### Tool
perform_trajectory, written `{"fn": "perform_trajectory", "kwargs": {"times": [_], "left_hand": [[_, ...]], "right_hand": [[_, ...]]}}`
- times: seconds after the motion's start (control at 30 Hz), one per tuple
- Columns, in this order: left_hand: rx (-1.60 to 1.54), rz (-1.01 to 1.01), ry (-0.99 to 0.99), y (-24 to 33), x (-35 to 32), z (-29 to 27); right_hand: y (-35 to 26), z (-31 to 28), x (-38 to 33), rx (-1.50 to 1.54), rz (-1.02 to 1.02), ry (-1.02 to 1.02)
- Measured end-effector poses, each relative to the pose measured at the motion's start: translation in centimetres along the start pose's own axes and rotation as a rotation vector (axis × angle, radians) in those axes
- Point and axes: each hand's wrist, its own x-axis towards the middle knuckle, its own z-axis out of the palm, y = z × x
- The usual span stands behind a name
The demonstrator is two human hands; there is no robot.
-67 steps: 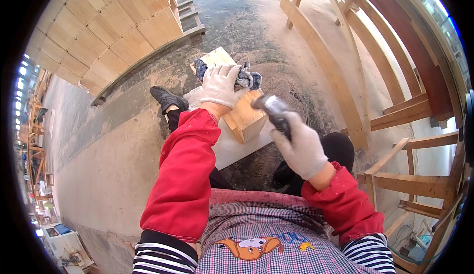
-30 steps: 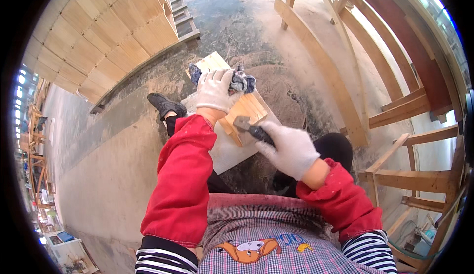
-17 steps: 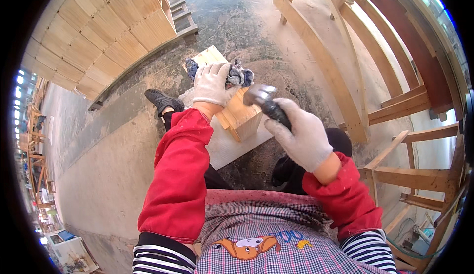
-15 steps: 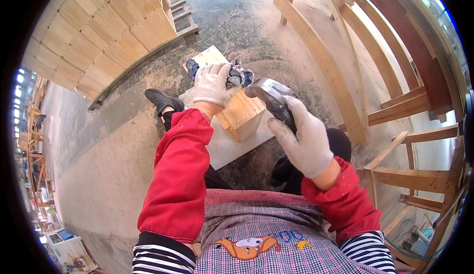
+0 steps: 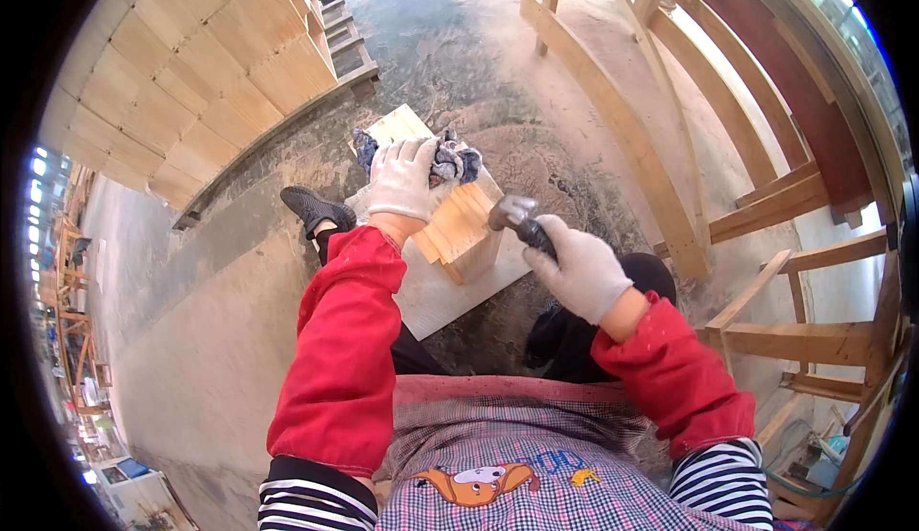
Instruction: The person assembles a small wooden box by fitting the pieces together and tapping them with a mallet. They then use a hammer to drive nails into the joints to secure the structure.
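Observation:
My left hand [image 5: 400, 181], in a white work glove, grips a crumpled dark blue and grey cloth [image 5: 454, 160], pressing it on top of a pale wooden box [image 5: 461, 220]. The cloth bulges out on both sides of the hand. In my right hand [image 5: 582, 271], also gloved, is a hammer [image 5: 518, 215], its dark handle wrapped by the fingers. The hammer head hangs close to the right side of the box, and I cannot tell if it touches. Under the box lies a light flat board [image 5: 431, 301] on the floor.
Stacked wooden boxes [image 5: 182, 62] stand on a pallet [image 5: 349, 71] at the far left. Wooden frames and long planks [image 5: 622, 129] lean along the right. My left shoe [image 5: 314, 207] rests beside the board. A white cabinet-like unit [image 5: 144, 493] is at the lower left.
The hammer has dropped and turned, its head moving down toward the box's right side. My right hand has shifted slightly lower. The left hand stays on the cloth.

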Motion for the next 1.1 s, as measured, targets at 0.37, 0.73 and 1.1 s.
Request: {"fn": "perform_trajectory", "kwargs": {"times": [0.37,0.73,1.1], "left_hand": [[0.003,-0.019,-0.021,0.0,0.1,-0.2],[0.041,-0.033,-0.04,0.3,0.0,-0.1],[-0.294,0.092,-0.236,-0.4,-1.9,-4.2]], "right_hand": [[-0.6,0.3,1.2,-0.037,0.059,-0.062],[1.1,0.3,2.0,0.027,0.02,-0.023],[6.6,6.1,3.2,1.359,0.609,-0.097]]}}
